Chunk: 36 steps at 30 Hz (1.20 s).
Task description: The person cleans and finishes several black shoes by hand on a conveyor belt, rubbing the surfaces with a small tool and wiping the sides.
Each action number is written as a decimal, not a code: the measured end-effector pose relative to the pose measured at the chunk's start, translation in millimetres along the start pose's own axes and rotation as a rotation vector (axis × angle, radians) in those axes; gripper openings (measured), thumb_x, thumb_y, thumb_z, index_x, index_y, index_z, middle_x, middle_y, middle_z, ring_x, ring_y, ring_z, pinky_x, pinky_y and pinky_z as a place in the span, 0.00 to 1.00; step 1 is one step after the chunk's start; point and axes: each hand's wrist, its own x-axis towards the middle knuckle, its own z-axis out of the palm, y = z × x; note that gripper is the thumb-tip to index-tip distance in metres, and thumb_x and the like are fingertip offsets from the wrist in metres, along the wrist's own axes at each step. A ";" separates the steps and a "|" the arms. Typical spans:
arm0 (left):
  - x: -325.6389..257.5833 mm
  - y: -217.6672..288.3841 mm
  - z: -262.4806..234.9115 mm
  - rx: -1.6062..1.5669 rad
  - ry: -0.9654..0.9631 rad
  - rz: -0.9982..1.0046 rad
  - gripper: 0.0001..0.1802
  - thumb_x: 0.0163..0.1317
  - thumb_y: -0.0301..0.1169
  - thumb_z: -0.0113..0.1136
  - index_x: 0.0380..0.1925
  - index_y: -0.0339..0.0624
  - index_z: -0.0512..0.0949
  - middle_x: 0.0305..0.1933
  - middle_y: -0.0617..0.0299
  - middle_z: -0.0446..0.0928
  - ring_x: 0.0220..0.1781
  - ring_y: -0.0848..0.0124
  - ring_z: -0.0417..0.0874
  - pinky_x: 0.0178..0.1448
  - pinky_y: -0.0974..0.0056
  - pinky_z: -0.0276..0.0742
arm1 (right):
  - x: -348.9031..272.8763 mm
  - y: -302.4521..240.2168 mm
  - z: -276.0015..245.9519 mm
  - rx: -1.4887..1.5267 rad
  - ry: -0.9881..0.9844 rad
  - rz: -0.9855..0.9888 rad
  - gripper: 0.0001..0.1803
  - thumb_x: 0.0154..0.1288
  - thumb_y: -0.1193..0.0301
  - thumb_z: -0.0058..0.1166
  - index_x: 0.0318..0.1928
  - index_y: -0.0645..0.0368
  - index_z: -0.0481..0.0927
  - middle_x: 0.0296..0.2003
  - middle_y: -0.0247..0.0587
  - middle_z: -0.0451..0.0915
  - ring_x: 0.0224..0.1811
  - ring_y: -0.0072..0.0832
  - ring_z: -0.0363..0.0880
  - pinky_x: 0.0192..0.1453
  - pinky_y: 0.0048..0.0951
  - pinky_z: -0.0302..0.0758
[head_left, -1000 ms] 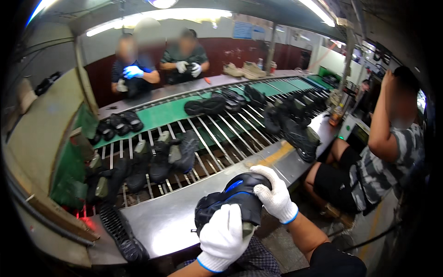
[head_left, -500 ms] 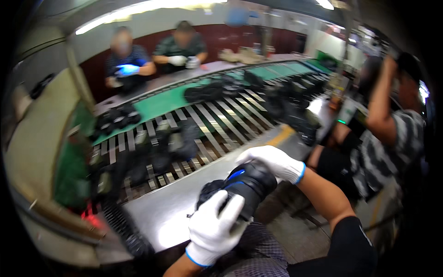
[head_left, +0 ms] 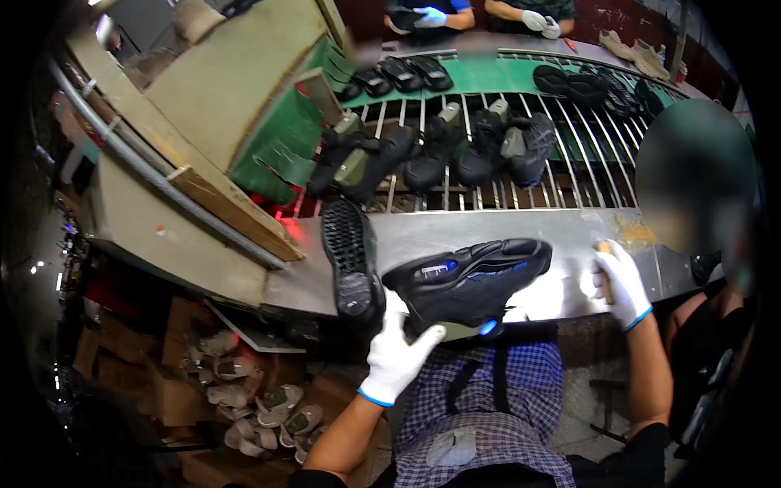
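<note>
A black shoe [head_left: 480, 285] with blue accents lies on its side at the metal table's near edge, its toe to the right and its sole edge facing away. My left hand [head_left: 396, 354], in a white knit glove, grips its heel end, thumb over the near side and fingers partly hidden behind it. Apart from the shoe, over the table's right part, my gloved right hand [head_left: 626, 289] is closed on a thin tool with a tan handle [head_left: 604, 272]; its working end cannot be made out. Beside my left hand stands a black sole [head_left: 350, 248], tread toward me.
Beyond the metal table [head_left: 439, 228], several black shoes [head_left: 480, 154] sit on a roller conveyor [head_left: 578, 179]. At left rises a beige machine housing [head_left: 187, 106] with a pipe along it [head_left: 154, 175]. Light shoes [head_left: 281, 407] lie in boxes below. Co-workers' gloved hands [head_left: 533, 20] show across the line.
My view has swung left and down. Both hands were on the shoe; my right hand has come off it and now holds the tan-handled tool. The shoe has turned onto its side.
</note>
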 end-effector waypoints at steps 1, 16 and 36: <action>-4.1 -0.8 15.1 0.301 -0.075 0.010 0.33 0.62 0.52 0.80 0.49 0.33 0.79 0.33 0.48 0.88 0.36 0.54 0.92 0.45 0.53 0.88 | -9.2 8.0 15.2 0.062 -0.022 0.027 0.14 0.75 0.69 0.54 0.56 0.59 0.78 0.28 0.33 0.78 0.20 0.19 0.75 0.18 0.23 0.73; 98.5 79.6 14.4 0.790 -0.388 0.703 0.63 0.42 0.55 0.85 0.72 0.29 0.67 0.53 0.46 0.80 0.51 0.50 0.85 0.55 0.49 0.83 | -79.5 -23.5 160.4 0.444 -0.498 0.574 0.13 0.83 0.62 0.50 0.57 0.55 0.76 0.27 0.24 0.73 0.19 0.12 0.67 0.16 0.19 0.64; 115.8 110.3 58.8 0.734 -0.416 0.555 0.66 0.52 0.68 0.75 0.78 0.33 0.62 0.59 0.40 0.85 0.55 0.47 0.91 0.57 0.49 0.87 | -48.5 -45.3 75.2 -0.214 -0.584 0.355 0.18 0.85 0.57 0.46 0.58 0.57 0.76 0.28 0.26 0.75 0.19 0.12 0.71 0.18 0.18 0.72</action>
